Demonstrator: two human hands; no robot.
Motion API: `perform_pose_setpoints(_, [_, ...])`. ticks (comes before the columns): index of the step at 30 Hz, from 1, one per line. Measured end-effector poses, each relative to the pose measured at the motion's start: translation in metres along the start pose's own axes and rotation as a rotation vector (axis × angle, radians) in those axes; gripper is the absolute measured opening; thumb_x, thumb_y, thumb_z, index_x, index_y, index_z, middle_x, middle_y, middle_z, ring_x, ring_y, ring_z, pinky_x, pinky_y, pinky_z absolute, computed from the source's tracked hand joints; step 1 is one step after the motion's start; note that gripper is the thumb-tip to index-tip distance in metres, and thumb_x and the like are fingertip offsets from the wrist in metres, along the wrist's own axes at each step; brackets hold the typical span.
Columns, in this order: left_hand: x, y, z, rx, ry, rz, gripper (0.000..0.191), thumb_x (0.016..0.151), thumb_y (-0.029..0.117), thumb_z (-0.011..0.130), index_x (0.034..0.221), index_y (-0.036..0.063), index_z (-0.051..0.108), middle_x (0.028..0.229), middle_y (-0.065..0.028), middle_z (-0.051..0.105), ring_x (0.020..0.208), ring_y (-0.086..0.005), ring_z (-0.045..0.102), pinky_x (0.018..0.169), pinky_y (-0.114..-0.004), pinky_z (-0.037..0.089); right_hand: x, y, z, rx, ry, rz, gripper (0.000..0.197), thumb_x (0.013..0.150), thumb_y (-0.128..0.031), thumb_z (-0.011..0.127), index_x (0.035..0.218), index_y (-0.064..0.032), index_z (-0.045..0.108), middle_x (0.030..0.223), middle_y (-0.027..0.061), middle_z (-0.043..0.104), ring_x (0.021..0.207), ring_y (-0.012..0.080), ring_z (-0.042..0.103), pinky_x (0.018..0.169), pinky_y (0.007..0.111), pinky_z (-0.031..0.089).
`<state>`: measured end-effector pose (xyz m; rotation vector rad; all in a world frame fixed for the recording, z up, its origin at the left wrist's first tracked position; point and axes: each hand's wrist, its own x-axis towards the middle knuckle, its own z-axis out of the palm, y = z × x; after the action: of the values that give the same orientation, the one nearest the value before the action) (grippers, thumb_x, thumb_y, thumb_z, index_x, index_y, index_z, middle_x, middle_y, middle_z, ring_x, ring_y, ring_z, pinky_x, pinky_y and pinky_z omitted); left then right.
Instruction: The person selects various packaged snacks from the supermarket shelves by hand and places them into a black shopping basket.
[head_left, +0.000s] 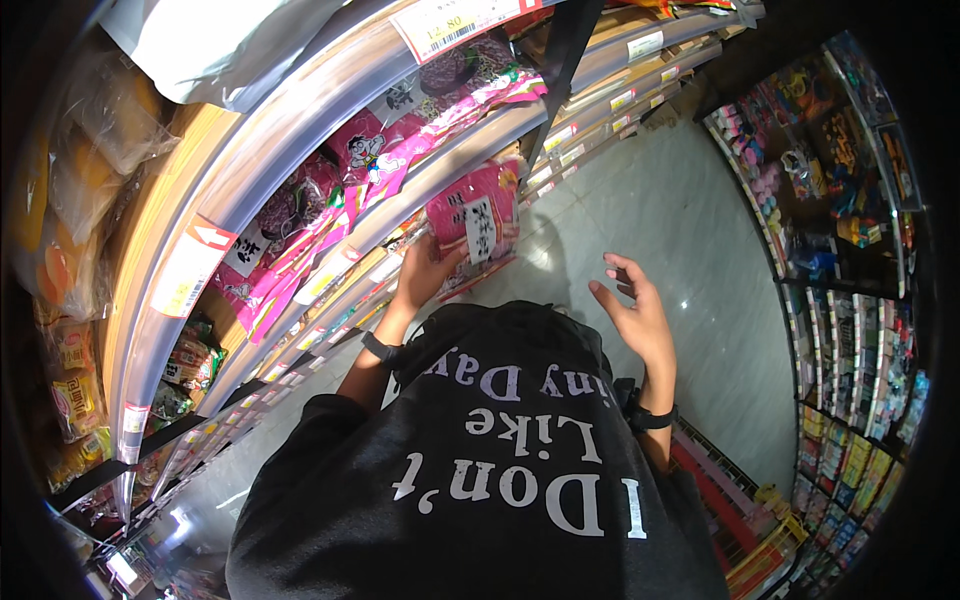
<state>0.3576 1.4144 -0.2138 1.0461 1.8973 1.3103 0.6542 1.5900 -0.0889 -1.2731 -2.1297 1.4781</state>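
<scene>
My left hand (429, 271) grips the lower left part of a pink plastic snack bag (491, 217) that bears large dark writing. The bag is in front of the shelf edge, above the floor. My right hand (636, 309) is in the air to the right of the bag, palm turned inward, its fingers apart and nothing in them. Similar pink bags (375, 150) lie on the shelf to the upper left, some with a cartoon figure printed on them. Part of my left hand's grip is hidden behind the bag.
Curved shelf edges with price labels (196, 266) run along the left. Clear bags of yellow food (82, 195) sit on an upper shelf. Display racks (840, 225) line the right, beyond the grey tiled floor (660, 187). A red and yellow metal rack (757, 555) stands at lower right.
</scene>
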Motion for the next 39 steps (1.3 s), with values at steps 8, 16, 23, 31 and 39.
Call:
perform_pose_setpoints(8, [0.058,0.032,0.028,-0.366,0.331,-0.010,0.025,0.096,0.012,0.070,0.115,-0.0026,0.064,0.098,-0.0057,0.070,0.082,-0.0102,0.064,0.071,-0.028,0.052,-0.002,-0.010,-0.004,-0.002,-0.042,-0.031,0.041,0.091,-0.015,0.075,0.127,-0.0009,0.060,0.122,0.0114,0.069,0.115,0.0223,0.064,0.101,0.038,0.048])
perform_pose_setpoints(16, [0.093,0.027,0.034,-0.122,0.383,-0.165,0.027,0.096,0.018,0.070,0.113,-0.0020,0.067,0.102,-0.0061,0.070,0.095,-0.0164,0.065,0.084,-0.033,0.051,-0.009,-0.006,-0.010,0.035,-0.072,-0.115,0.038,0.089,-0.016,0.077,0.121,-0.0001,0.063,0.110,0.0125,0.073,0.102,0.0215,0.066,0.096,0.036,0.050])
perform_pose_setpoints(23, [0.116,0.009,0.052,-0.258,0.471,-0.131,0.034,0.096,0.019,0.066,0.123,-0.0004,0.066,0.116,-0.0108,0.068,0.105,-0.0208,0.061,0.093,-0.035,0.047,-0.013,0.000,-0.016,0.030,-0.081,-0.086,0.038,0.089,-0.017,0.076,0.120,0.0005,0.064,0.108,0.0140,0.073,0.101,0.0225,0.067,0.094,0.036,0.051])
perform_pose_setpoints(31, [0.137,-0.007,0.033,0.018,0.362,-0.123,0.040,0.102,0.028,0.056,0.129,-0.0007,0.062,0.129,-0.0175,0.065,0.121,-0.0286,0.058,0.105,-0.038,0.043,-0.009,-0.013,-0.014,-0.073,-0.159,-0.088,0.041,0.091,-0.022,0.074,0.124,0.0004,0.064,0.109,0.0177,0.073,0.106,0.0282,0.069,0.085,0.038,0.054])
perform_pose_setpoints(39, [0.139,-0.021,0.014,0.104,0.384,-0.067,0.033,0.103,0.033,0.054,0.106,0.0020,0.065,0.092,-0.0057,0.062,0.079,-0.0166,0.055,0.079,-0.035,0.050,-0.007,-0.004,-0.012,-0.101,-0.182,-0.094,0.045,0.091,-0.027,0.075,0.125,0.0004,0.063,0.112,0.0197,0.073,0.105,0.0304,0.070,0.079,0.038,0.055])
